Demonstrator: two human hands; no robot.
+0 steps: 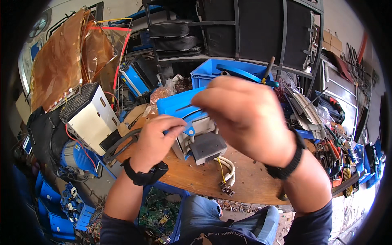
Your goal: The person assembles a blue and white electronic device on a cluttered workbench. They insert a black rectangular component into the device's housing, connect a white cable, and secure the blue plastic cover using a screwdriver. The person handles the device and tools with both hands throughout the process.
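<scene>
A machine unit with a blue cover (173,104) and pale metal sides stands on the wooden table in front of me. A dark grey box (208,148) sits at its near side. White cables with a dark connector (227,188) trail from it towards the table's front edge. My left hand (153,141) pinches a blue tab with a round hole (189,130) at the unit's near corner. Above the unit, my right hand (253,118) is closed and somewhat blurred. From its fingers a thin dark rod (184,108) points left over the blue cover; the rest of it is hidden.
Behind the unit stands a blue crate (203,74) with a blue ring-shaped part and a handled tool. A white box-shaped device (92,122) stands left. Hand tools (335,153) crowd the right side. Below the table edge is a bin of green circuit boards (163,212).
</scene>
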